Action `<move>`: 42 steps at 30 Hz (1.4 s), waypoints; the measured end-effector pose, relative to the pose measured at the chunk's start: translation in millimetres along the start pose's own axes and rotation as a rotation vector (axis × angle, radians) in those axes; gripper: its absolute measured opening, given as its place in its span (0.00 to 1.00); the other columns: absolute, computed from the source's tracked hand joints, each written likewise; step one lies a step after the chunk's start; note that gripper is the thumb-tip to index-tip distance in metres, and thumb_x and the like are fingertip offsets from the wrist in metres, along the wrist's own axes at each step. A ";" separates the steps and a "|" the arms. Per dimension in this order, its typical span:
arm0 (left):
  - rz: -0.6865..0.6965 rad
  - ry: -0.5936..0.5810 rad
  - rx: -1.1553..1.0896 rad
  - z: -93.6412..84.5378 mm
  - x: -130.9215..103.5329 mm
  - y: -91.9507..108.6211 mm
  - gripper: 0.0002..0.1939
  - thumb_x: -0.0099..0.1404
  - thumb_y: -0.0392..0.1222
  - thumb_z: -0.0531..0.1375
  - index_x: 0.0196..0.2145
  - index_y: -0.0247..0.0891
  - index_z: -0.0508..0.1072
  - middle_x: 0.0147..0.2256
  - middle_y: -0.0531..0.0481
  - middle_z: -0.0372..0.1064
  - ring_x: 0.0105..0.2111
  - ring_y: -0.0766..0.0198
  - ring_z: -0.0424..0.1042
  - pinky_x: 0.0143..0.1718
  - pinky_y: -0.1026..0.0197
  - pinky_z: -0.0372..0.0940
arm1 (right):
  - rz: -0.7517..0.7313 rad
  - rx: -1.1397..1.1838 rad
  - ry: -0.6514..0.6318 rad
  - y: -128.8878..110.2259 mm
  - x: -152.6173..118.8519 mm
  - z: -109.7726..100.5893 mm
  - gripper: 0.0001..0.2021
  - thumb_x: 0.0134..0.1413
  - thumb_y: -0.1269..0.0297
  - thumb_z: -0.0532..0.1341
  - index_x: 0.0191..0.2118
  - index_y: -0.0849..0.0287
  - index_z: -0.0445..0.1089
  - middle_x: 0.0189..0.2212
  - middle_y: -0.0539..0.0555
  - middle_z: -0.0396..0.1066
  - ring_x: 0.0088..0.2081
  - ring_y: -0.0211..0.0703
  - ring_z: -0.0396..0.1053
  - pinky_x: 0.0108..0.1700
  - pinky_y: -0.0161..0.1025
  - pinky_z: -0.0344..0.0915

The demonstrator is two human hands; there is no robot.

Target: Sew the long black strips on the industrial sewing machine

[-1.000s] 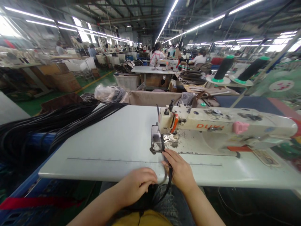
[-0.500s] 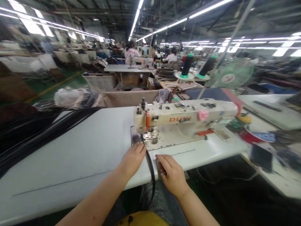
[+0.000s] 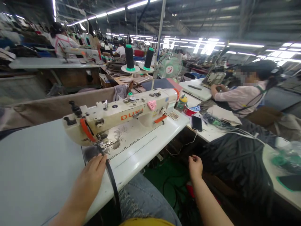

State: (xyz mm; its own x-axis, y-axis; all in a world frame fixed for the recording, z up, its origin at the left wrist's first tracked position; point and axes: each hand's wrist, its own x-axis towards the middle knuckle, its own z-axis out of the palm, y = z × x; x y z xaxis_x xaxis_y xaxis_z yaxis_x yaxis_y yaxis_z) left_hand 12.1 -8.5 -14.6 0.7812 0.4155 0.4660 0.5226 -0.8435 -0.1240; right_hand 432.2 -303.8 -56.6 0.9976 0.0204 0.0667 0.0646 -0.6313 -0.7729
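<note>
My left hand (image 3: 94,169) lies at the needle end of a white sewing machine (image 3: 127,116), its fingers closed on a narrow black strap (image 3: 112,180). From those fingers the strap runs over the table edge and hangs down beside my leg. The strap's other end reaches under the presser foot area, partly hidden by the hand. Off the table to the right, my right hand (image 3: 195,166) is in the air with its fingers curled together. Whatever it may hold is hidden. A heap of dark strips (image 3: 235,160) hangs just to its right.
The white machine table (image 3: 35,169) spans the left. A phone (image 3: 197,123) with a cable, a red tub (image 3: 191,110) and a bottle (image 3: 182,102) stand on a side table. Thread cones (image 3: 129,58) and a fan (image 3: 169,66) are behind. A co-worker (image 3: 246,91) sits at right.
The view has swung to the right. My right hand has left the table's front edge and moved right, towards the dark strips. My left hand stays on the strap by the needle.
</note>
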 end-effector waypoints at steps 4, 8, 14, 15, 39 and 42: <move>-0.007 -0.002 -0.010 2.8 -1.8 -2.6 0.23 0.69 0.27 0.49 0.57 0.26 0.71 0.56 0.30 0.69 0.54 0.45 0.72 0.58 0.44 0.69 | 0.166 -0.057 0.084 11.2 25.0 -15.3 0.17 0.65 0.53 0.63 0.52 0.60 0.71 0.48 0.56 0.73 0.46 0.46 0.73 0.50 0.50 0.72; 0.006 0.026 -0.034 1.0 1.3 -1.9 0.21 0.71 0.29 0.49 0.56 0.26 0.72 0.56 0.29 0.69 0.53 0.44 0.73 0.56 0.43 0.70 | 0.264 -0.077 0.065 11.0 44.3 -21.7 0.17 0.65 0.54 0.64 0.51 0.61 0.71 0.47 0.55 0.74 0.45 0.45 0.74 0.48 0.48 0.73; -0.009 0.049 -0.028 -0.7 3.3 -0.6 0.19 0.73 0.33 0.49 0.57 0.27 0.71 0.55 0.30 0.70 0.51 0.45 0.74 0.53 0.45 0.72 | 0.324 -0.045 0.032 7.1 62.8 -30.0 0.15 0.64 0.52 0.64 0.42 0.61 0.73 0.35 0.50 0.75 0.34 0.39 0.73 0.40 0.42 0.73; -0.009 0.051 -0.025 -0.3 3.2 -0.6 0.19 0.73 0.33 0.49 0.56 0.27 0.72 0.55 0.30 0.70 0.51 0.46 0.74 0.53 0.45 0.72 | 0.324 -0.028 0.042 6.6 65.0 -30.7 0.15 0.64 0.52 0.64 0.41 0.61 0.73 0.34 0.49 0.74 0.33 0.38 0.73 0.39 0.41 0.73; -0.014 0.024 0.021 18.4 -6.9 -4.0 0.21 0.72 0.31 0.48 0.57 0.29 0.73 0.57 0.33 0.69 0.56 0.46 0.71 0.58 0.45 0.68 | 0.333 0.462 -0.057 -11.6 31.3 -11.0 0.21 0.66 0.43 0.58 0.37 0.59 0.68 0.19 0.39 0.57 0.16 0.28 0.51 0.19 0.30 0.50; -0.019 0.017 0.026 22.8 -9.2 -4.0 0.20 0.72 0.32 0.49 0.55 0.29 0.73 0.57 0.32 0.69 0.56 0.45 0.71 0.59 0.44 0.67 | 0.325 0.480 -0.020 -19.1 22.2 -6.3 0.22 0.65 0.42 0.57 0.35 0.58 0.68 0.19 0.40 0.59 0.16 0.29 0.53 0.21 0.31 0.54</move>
State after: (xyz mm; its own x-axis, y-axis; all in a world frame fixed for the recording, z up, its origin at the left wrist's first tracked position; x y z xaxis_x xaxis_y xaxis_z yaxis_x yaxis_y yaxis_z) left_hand 10.6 -1.2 -38.4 0.7650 0.4254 0.4837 0.5463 -0.8263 -0.1374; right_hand 453.0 -296.2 -36.4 0.9681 -0.0980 -0.2307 -0.2455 -0.1851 -0.9516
